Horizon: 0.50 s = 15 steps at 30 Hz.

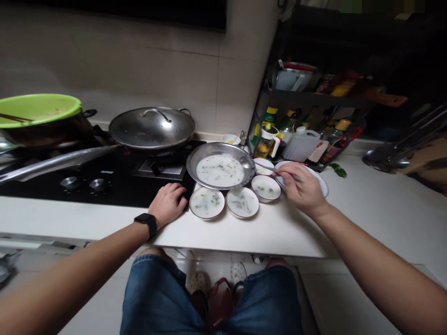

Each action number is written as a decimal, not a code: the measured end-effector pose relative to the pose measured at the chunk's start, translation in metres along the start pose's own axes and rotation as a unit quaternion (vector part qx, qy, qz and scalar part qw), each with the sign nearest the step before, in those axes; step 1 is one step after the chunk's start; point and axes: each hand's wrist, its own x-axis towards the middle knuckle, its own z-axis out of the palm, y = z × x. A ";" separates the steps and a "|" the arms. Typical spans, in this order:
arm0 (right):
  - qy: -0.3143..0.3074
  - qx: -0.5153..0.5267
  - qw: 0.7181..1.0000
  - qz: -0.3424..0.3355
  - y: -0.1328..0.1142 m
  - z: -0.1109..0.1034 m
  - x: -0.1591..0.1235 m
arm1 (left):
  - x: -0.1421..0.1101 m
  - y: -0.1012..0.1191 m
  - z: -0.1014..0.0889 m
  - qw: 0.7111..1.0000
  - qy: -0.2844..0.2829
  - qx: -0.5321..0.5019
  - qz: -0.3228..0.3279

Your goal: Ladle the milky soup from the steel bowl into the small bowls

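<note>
Rests the left hand (167, 204) at the hob (125, 188) edge, with fingers slightly apart, near bowls (207, 204) of white liquid on the counter (244, 239); holds a ladle (247, 163) in the right hand (303, 188), with fingers clamped on its handle, at the right of the metal basin (192, 168)

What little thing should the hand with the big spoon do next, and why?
Probably dip the ladle into the metal basin: the right hand holds it at that rim, white soup is inside, and the small bowl nearest that hand looks less full than the two front bowls.
</note>
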 end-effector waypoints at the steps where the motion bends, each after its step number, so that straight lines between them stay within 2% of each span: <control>1: 0.004 0.014 0.999 0.033 0.004 0.015 0.004 | 0.000 0.000 0.000 1.000 0.000 0.000 -0.001; 4: 0.010 0.077 0.985 0.157 0.011 0.054 0.013 | 0.000 0.001 -0.001 1.000 0.001 -0.003 -0.002; 6: 0.032 0.132 0.955 0.262 0.013 0.071 0.015 | 0.000 0.002 -0.002 1.000 0.000 -0.007 -0.002; 8: 0.074 0.196 0.906 0.368 0.014 0.081 0.018 | 0.000 0.003 -0.002 1.000 0.000 -0.009 -0.002; 11: 0.136 0.274 0.814 0.495 0.017 0.087 0.025 | 0.000 0.004 -0.003 1.000 0.000 -0.013 -0.004; 13: 0.161 0.307 0.760 0.549 0.019 0.086 0.030 | 0.000 0.004 -0.003 1.000 -0.002 -0.015 -0.006; 15: 0.176 0.331 0.727 0.575 0.019 0.083 0.035 | 0.000 0.003 -0.003 1.000 -0.003 -0.016 -0.007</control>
